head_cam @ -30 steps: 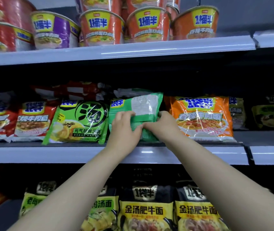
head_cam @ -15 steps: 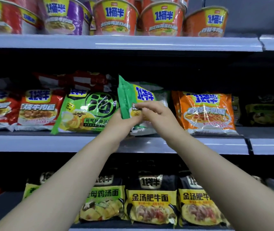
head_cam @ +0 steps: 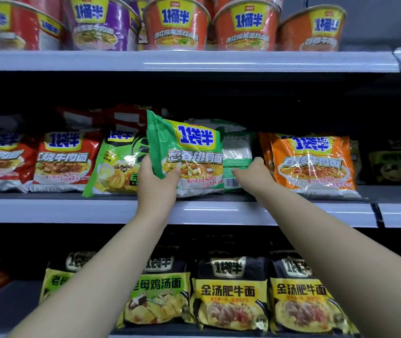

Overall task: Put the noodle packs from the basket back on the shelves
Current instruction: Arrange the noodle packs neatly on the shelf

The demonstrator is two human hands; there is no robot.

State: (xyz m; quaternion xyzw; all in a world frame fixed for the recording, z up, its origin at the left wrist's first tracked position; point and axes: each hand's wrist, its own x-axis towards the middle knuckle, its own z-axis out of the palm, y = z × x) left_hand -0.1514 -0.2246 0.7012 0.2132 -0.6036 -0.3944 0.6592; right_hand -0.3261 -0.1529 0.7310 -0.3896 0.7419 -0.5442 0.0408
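Gripping green noodle pack, left hand, middle shelf

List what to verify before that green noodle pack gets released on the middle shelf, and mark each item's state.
1. Left hand grip on the green pack: thumb on the front, lower left corner held. Ok.
2. Label faces out and stands upright. Ok.
3. Bottom edge down on the middle shelf: it is at shelf level, but whether it rests there, cannot tell.
4. Room in the slot: the pack's left edge covers part of the lime pack. Not ok.
5. Clear of the orange pack. Ok.
6. Rear pack, touched by the right hand, shows its barcode side. Not ok.
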